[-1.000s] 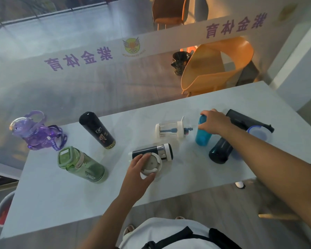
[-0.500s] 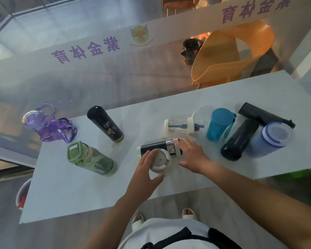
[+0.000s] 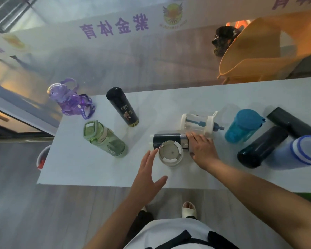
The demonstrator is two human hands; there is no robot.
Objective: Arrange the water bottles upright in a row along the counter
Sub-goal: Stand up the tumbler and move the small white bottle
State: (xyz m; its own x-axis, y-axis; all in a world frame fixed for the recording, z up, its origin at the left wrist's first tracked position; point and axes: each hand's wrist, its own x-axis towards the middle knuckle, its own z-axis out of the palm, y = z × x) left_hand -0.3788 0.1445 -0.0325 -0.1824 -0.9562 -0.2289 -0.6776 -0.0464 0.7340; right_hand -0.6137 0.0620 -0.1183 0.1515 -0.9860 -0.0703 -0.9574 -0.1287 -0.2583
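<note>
— What stood on the left of the counter [image 3: 83,169]?

— A purple bottle [image 3: 68,99], a black flask [image 3: 122,106] and a green bottle [image 3: 104,139], all tilted or upright; hard to tell which.

— And the hands?

— The left hand [image 3: 147,178] hovered spread and released beside a white-rimmed cup [image 3: 171,155]. The right hand [image 3: 203,150] lay on the lying black-and-steel bottle [image 3: 167,140]; whether it grasped, I cannot tell.

— Further right?

— A clear bottle [image 3: 197,124] lay flat; then a teal bottle [image 3: 242,125], a dark bottle [image 3: 262,147] and a blue-rimmed bottle [image 3: 302,151].
</note>
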